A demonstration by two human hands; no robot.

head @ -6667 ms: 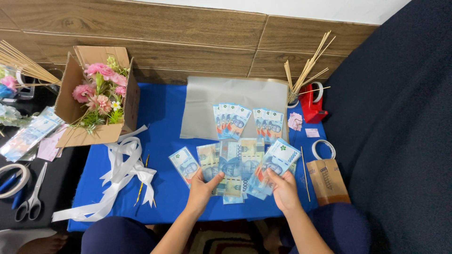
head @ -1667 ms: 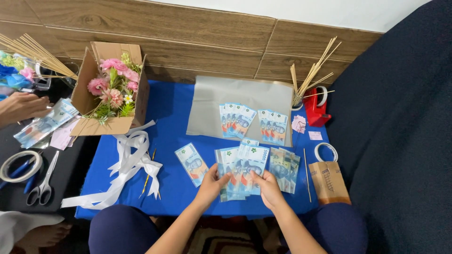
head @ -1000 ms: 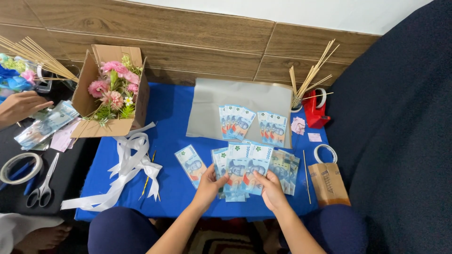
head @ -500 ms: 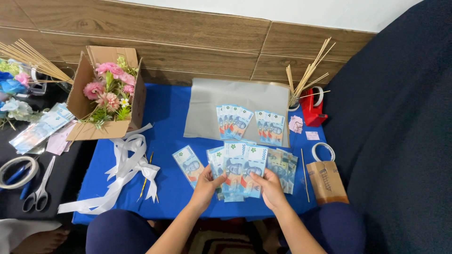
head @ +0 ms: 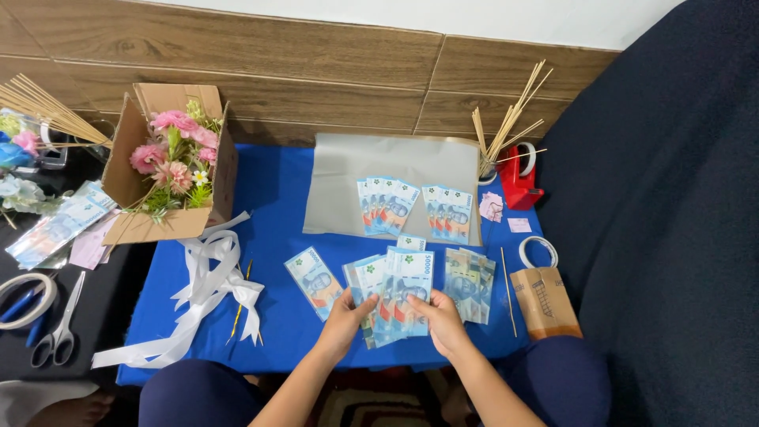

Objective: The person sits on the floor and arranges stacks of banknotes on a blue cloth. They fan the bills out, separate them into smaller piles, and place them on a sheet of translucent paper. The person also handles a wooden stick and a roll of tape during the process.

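Note:
Both my hands hold a fan of several blue banknotes over the front of the blue table. My left hand grips the fan's lower left edge. My right hand grips its lower right edge. A single banknote lies flat to the left of my left hand. A small stack of banknotes lies to the right of my right hand. Two finished fans rest on a grey sheet farther back.
A cardboard box of pink flowers stands at the back left, with white ribbon in front of it. Wooden skewers and a red tape dispenser are at the back right. Scissors and tape rolls lie far left.
The banknotes that lay spread on the table have been gathered into one fan between my hands, and the fan has tightened. Another person's hand at the far left has gone from view.

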